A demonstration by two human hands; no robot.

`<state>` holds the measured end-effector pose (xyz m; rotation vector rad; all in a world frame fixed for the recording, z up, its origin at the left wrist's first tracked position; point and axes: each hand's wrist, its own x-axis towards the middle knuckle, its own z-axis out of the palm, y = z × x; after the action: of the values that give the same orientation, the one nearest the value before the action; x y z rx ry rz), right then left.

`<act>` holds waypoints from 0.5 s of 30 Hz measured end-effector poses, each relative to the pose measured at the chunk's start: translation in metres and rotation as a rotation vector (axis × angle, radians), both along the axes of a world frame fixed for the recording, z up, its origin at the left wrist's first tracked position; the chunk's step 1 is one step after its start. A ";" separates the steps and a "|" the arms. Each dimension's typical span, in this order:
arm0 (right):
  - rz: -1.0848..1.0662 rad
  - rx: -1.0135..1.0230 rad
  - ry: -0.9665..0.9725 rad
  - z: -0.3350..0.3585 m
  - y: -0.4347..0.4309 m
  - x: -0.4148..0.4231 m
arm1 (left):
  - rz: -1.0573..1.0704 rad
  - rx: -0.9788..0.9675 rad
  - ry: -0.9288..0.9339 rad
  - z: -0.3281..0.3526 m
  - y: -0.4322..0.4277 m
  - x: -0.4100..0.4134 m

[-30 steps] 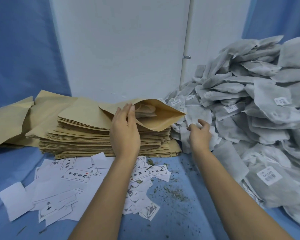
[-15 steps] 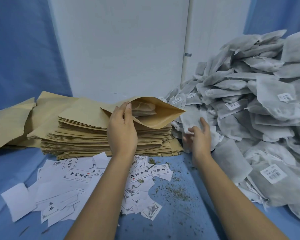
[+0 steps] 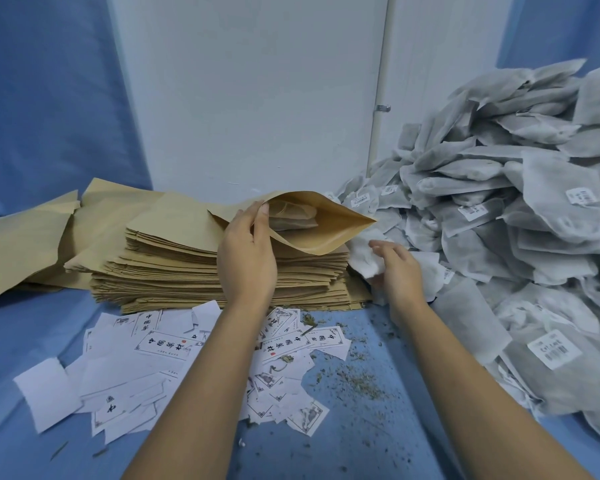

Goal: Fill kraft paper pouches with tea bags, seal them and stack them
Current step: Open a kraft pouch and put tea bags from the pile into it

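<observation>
at the centre of the frame the left hand (image 3: 246, 258) is pinching the upper lip of the kraft pouch (image 3: 326, 237) between thumb and fingers, lifting it so the mouth is gaping toward the right. the pouch is lying on top of the stack of flat pouches (image 3: 187, 271), with inner tea bags (image 3: 291, 216) showing inside. just right of the mouth, the right hand (image 3: 399, 271) is curling its fingers round a white tea bag (image 3: 362, 249) at the foot of the heap (image 3: 499, 220), probably for loading next.

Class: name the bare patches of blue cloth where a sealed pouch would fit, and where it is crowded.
Bare cloth lies left, between the pouch stack and the labels; a crumb-strewn strip separates the labels from the tea bags, which crowd the right.
</observation>
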<state>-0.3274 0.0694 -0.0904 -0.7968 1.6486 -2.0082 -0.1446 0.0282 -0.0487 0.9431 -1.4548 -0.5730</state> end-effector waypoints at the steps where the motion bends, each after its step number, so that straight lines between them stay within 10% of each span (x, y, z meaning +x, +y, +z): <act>1: -0.065 -0.013 -0.021 0.000 0.001 0.001 | 0.001 0.002 -0.005 0.000 0.000 0.000; 4: -0.290 -0.142 -0.144 -0.001 0.014 0.000 | -0.010 0.013 -0.028 0.002 -0.002 0.000; 7: -0.060 -0.251 -0.264 0.002 0.026 0.005 | -0.049 0.044 -0.072 0.004 -0.003 0.000; 15: 0.170 -0.244 0.035 0.044 0.018 0.040 | -0.065 0.049 -0.130 -0.001 0.001 0.003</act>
<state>-0.2873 0.0877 -0.0463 -1.0269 1.3191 -2.1072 -0.1417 0.0296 -0.0496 0.9895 -1.5988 -0.6067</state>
